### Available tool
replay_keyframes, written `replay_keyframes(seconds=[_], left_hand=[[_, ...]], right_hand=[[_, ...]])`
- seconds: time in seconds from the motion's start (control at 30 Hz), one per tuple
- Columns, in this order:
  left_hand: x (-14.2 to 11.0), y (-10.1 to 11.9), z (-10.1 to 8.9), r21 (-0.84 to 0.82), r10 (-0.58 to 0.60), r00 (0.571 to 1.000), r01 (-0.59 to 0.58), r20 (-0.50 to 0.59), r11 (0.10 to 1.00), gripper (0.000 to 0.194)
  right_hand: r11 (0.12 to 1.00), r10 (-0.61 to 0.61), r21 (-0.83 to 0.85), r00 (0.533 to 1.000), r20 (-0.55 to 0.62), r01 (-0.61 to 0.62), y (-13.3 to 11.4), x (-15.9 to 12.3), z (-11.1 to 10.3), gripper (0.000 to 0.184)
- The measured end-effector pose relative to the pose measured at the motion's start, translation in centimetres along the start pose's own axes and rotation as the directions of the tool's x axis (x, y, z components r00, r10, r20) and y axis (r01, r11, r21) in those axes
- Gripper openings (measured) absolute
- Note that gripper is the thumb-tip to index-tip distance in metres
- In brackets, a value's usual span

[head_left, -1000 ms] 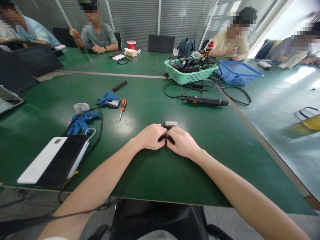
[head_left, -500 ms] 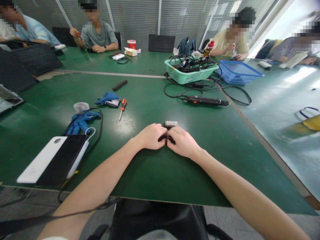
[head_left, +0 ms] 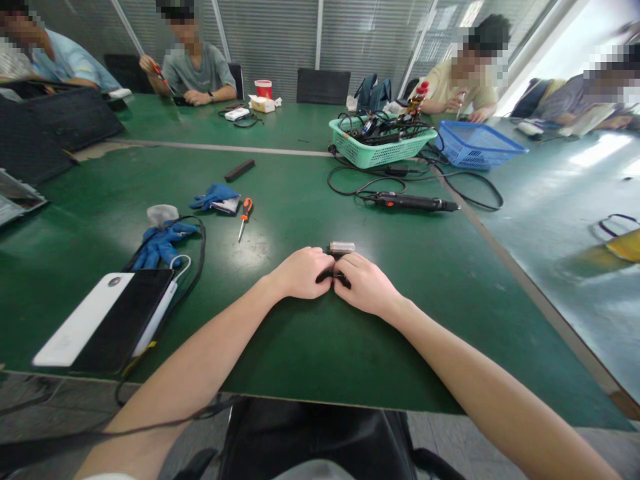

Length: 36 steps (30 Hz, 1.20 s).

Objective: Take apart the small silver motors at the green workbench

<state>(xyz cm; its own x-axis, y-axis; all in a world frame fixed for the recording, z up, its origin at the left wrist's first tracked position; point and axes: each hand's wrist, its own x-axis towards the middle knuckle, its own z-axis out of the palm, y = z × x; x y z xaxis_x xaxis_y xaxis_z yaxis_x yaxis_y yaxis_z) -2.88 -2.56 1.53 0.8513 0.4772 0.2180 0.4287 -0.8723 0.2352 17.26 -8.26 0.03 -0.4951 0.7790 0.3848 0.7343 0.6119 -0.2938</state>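
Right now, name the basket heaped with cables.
The green basket, beyond the right hand: a heap of cables and tools rises above its rim. Its colour also sets it apart from the blue basket on its right.

The wearer's two hands; two baskets (one green, one blue); at least two gloves; one screwdriver on the bench; one power driver; one metal cylinder; one red tub; at least four other people.
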Motion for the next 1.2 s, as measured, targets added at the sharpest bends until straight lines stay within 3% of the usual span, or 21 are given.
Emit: replay_keyframes(seconds=[0.93,1.2], left_hand=[[0.1,0.1,0.0,-0.017,-0.003,1.000,0.004,0.004,1.000,0.010],[0.1,0.0,0.0,-0.031,-0.023,1.000,0.023,0.012,0.999,0.012]], right_hand=[[1.000,-0.004,0.011,1.000,0.011,0.004,0.4,-0.2,-0.3,0.010],[0.997,0.053,0.049,0.998,-0.020,-0.052,2.8,-1.1,-1.4,0.010]])
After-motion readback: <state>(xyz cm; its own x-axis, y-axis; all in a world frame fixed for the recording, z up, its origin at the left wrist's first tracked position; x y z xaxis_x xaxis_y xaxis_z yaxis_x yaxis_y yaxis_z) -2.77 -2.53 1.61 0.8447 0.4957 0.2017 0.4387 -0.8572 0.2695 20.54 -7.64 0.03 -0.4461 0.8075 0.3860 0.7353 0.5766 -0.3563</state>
